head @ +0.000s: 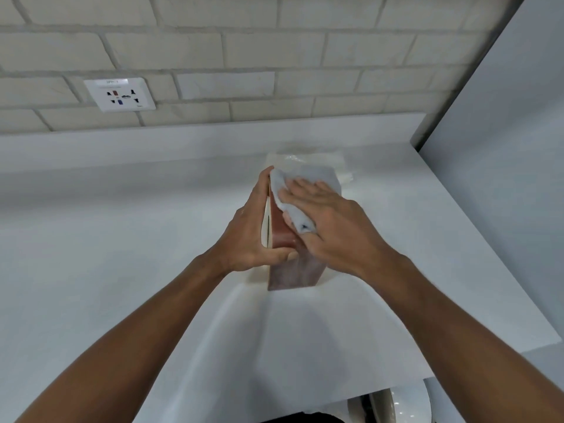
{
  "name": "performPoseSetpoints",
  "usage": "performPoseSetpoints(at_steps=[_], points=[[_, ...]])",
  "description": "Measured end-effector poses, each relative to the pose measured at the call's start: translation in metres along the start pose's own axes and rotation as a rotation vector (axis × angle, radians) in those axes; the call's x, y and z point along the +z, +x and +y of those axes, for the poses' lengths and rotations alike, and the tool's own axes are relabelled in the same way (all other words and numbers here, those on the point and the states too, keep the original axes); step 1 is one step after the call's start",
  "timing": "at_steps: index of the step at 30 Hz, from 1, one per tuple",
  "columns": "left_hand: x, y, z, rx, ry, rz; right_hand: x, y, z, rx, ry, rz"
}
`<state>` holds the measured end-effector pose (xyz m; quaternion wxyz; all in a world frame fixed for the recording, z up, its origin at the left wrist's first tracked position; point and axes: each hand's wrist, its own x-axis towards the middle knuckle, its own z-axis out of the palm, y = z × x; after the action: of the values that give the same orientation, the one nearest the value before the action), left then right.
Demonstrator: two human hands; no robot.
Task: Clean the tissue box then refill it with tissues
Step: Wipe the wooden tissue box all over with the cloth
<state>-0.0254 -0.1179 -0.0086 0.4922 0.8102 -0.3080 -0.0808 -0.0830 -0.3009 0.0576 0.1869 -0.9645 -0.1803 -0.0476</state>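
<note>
A reddish-brown tissue box (293, 273) stands on the white counter (122, 239), tipped on its side, with a pale inner edge showing on its left. My left hand (253, 236) grips the box along its left face, thumb across the near end. My right hand (332, 224) presses a white cloth (293, 190) flat against the box's upper right face. Behind the box lies a clear plastic pack of tissues (308, 158), mostly hidden by the cloth and box.
A brick-tiled wall with a white power socket (120, 94) runs behind the counter. A grey panel (503, 148) closes off the right side. The counter's front edge runs diagonally at the right, with a white rounded object (409, 404) below it.
</note>
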Motion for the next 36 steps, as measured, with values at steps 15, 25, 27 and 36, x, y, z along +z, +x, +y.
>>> performPoseSetpoints(at_steps=[15,25,27,36], points=[[0.001,0.000,0.004,0.036,-0.031,-0.016,-0.006,0.018,0.003,0.005,0.010,0.015],[0.003,-0.002,0.003,0.011,-0.037,0.001,-0.008,-0.032,0.027,0.001,0.094,0.067],[0.002,-0.002,0.001,0.009,-0.033,-0.005,0.000,-0.039,0.021,-0.098,0.094,0.051],[0.004,0.000,0.000,-0.003,-0.029,0.015,-0.018,0.005,0.042,0.290,0.324,0.103]])
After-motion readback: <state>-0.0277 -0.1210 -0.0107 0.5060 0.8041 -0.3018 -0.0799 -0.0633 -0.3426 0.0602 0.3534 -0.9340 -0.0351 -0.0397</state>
